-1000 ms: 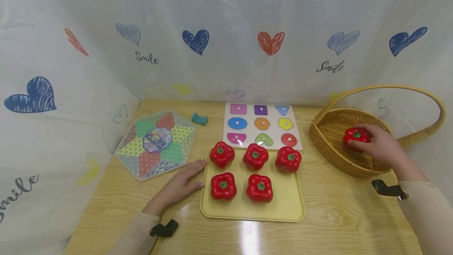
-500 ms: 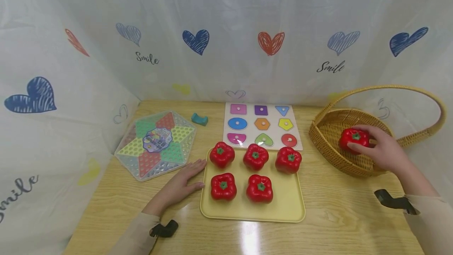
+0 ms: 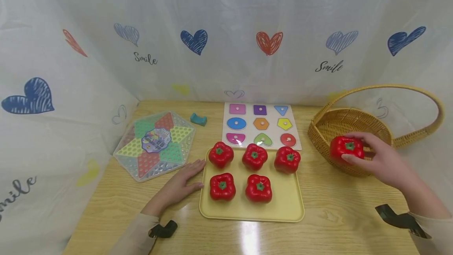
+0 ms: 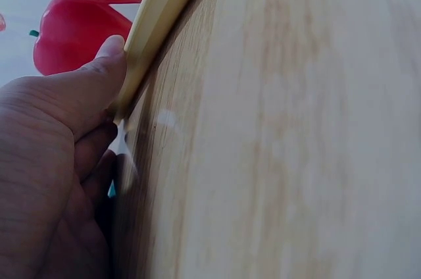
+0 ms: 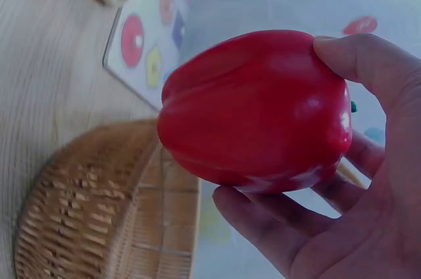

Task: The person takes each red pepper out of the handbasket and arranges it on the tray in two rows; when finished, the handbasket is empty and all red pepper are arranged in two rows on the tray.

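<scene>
My right hand (image 3: 380, 158) grips a red bell pepper (image 3: 347, 149) with a green stem, above the near rim of the wicker basket (image 3: 323, 123). In the right wrist view the thumb is on one side of this pepper (image 5: 256, 111) and the fingers on the other, with the basket (image 5: 85, 200) below. My left hand (image 3: 178, 184) lies with straight fingers against the left edge of the yellow tray (image 3: 286, 207). Several red bell peppers (image 3: 259, 189) stand on that tray in two rows, three behind and two in front.
Behind the tray lies a white shape puzzle board (image 3: 262, 124) with knobbed pieces. A hexagonal Chinese checkers board (image 3: 155, 145) is at the left, with a small teal block (image 3: 198, 119) beside it. The basket's tall handle (image 3: 389, 86) arches over it at the right.
My right hand has lifted the red bell pepper from inside the basket and brought it toward me and slightly left, over the near rim. My left hand stays at the tray's edge.
</scene>
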Available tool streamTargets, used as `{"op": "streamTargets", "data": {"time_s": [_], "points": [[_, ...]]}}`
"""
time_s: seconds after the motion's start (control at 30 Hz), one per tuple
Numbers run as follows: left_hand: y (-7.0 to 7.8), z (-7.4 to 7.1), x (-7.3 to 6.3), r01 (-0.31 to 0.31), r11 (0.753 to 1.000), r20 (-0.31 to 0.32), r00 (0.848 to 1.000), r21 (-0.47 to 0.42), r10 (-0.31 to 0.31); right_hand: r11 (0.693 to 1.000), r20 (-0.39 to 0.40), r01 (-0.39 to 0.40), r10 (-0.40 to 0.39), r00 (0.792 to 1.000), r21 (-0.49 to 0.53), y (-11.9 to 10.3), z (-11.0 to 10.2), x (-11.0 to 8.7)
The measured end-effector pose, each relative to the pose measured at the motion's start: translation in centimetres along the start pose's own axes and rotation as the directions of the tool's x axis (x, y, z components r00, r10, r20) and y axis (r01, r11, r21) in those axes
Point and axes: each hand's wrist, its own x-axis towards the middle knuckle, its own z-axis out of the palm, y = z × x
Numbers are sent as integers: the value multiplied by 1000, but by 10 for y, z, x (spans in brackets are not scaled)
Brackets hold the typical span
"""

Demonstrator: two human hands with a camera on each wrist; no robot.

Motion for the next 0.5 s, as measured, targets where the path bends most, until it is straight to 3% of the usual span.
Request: {"op": "streamTargets", "data": {"time_s": [0.17, 0.5], "points": [[-1, 1, 0, -4, 1000, -2, 1000, -3, 4, 996, 9, 78, -79, 997, 51, -16, 20, -7], [-4, 2, 0, -7, 1000, -1, 1000, -4, 7, 989, 61, 135, -138, 988, 54, -42, 56, -22]]}}
